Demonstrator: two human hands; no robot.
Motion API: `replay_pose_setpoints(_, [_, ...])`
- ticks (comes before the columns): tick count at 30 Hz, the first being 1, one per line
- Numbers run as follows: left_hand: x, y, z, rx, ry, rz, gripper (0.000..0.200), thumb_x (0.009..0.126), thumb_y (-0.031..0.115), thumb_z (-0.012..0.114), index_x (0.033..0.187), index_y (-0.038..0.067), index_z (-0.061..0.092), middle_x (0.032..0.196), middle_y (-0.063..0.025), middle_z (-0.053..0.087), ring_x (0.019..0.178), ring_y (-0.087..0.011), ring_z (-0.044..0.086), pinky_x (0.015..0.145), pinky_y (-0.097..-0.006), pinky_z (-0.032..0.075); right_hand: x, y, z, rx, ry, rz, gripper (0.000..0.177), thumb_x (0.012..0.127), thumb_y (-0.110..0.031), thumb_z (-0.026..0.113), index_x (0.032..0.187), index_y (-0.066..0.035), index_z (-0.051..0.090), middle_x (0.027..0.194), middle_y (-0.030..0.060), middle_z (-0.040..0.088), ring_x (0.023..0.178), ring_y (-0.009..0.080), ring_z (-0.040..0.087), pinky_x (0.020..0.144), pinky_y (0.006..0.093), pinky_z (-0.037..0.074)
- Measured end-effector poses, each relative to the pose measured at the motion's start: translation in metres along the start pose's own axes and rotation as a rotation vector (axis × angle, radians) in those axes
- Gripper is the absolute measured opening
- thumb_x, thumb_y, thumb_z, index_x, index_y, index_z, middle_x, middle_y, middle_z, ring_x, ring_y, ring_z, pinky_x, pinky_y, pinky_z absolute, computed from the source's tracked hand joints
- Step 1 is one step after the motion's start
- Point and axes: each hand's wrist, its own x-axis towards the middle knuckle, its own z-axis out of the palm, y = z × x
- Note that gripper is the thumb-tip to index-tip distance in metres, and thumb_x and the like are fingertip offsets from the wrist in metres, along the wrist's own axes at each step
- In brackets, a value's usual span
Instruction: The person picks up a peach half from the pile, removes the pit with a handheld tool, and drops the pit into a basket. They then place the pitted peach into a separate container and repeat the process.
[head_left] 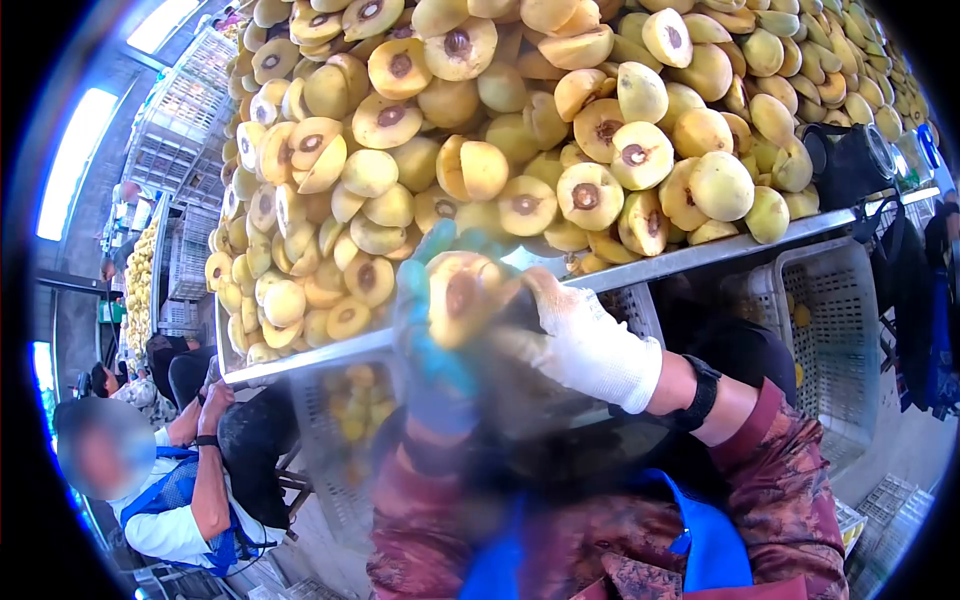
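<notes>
A halved yellow peach (458, 305), its brown pit side showing, sits in my left hand (425, 345), which wears a teal glove with the fingers wrapped round the fruit. My right hand (595, 350), in a white knitted glove, is closed close beside the peach half. A dark, blurred shape shows at its thumb and fingers, too smeared to name. Both hands are just in front of the metal table edge (680, 260). Behind them rises a large heap of halved peaches (520, 205), several with brown pit centres facing up.
Below the edge stand a pale plastic crate (830, 370) on the right and another crate (335, 500) with yellow fruit on the left. A dark container (850, 165) sits at the table's right. At left sits a co-worker (195, 500); stacked crates (185, 110) stand behind.
</notes>
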Motion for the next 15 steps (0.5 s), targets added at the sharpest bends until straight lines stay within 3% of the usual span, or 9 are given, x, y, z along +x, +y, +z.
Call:
replay_pose_setpoints(6, [-0.008,-0.002,0.003,0.060,-0.104,0.111,0.059,0.102,0.043,0.035,0.136,-0.005,0.041,0.126,-0.0195,0.055,0.118,-0.0308,0.053,0.108,-0.0458,0.037,0.002,0.001,0.009,0.010,-0.028,0.020,0.040,0.086,-0.020,0.065,0.110,0.005,0.044,0.088,0.0286,0.060,0.083,0.0443,0.060,0.070,0.0482,0.048])
replay_pose_setpoints(12, [-0.009,-0.002,-0.004,0.727,-0.143,0.388,0.057,0.103,0.042,0.032,0.132,-0.006,0.044,0.123,-0.0181,0.057,0.113,-0.0281,0.055,0.104,-0.0412,0.040,-0.002,0.005,0.016,0.024,-0.008,-0.025,0.034,0.085,-0.016,0.063,0.104,0.006,0.045,0.079,0.0269,0.060,0.076,0.0439,0.060,0.064,0.0483,0.047])
replay_pose_setpoints(15, [-0.011,-0.002,-0.002,0.843,-0.135,0.466,0.057,0.103,0.043,0.031,0.128,-0.006,0.047,0.120,-0.0169,0.058,0.109,-0.0268,0.056,0.102,-0.0396,0.041,-0.003,0.011,0.020,0.029,0.013,-0.093,0.032,0.085,-0.014,0.062,0.104,0.006,0.045,0.078,0.0268,0.060,0.074,0.0438,0.060,0.062,0.0482,0.047])
